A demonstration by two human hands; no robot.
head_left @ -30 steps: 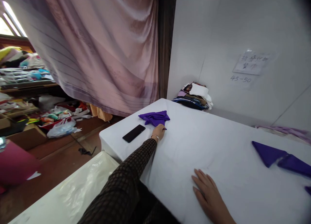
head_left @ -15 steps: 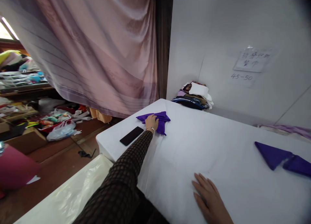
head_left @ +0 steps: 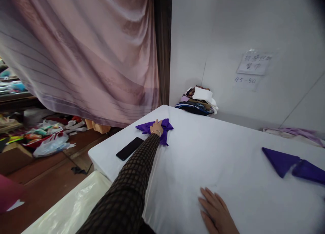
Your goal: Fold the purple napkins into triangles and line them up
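My left hand (head_left: 156,128) stretches far across the table, its fingers curled into a rumpled pile of purple napkins (head_left: 165,126). How many layers it grips is hidden under the fingers. Nearer to me, beside the forearm, lies a black phone (head_left: 130,148). My right hand (head_left: 215,208) rests flat on the white tabletop (head_left: 198,152) with fingers spread and nothing in it. On the right side of the table are a folded purple triangular napkin (head_left: 280,161) and a second purple folded piece (head_left: 308,171) touching or nearly touching it.
A stack of folded clothes (head_left: 198,100) stands by the wall at the far edge. Lilac cloth (head_left: 297,132) lies along the back right. A pink curtain (head_left: 106,58) hangs to the left. A plastic-covered surface (head_left: 73,207) adjoins the table; bags and boxes litter the floor.
The view has swung slightly right. My left hand has shifted a little on the purple napkins, and their folds look more drawn up. My right hand stays flat in place.
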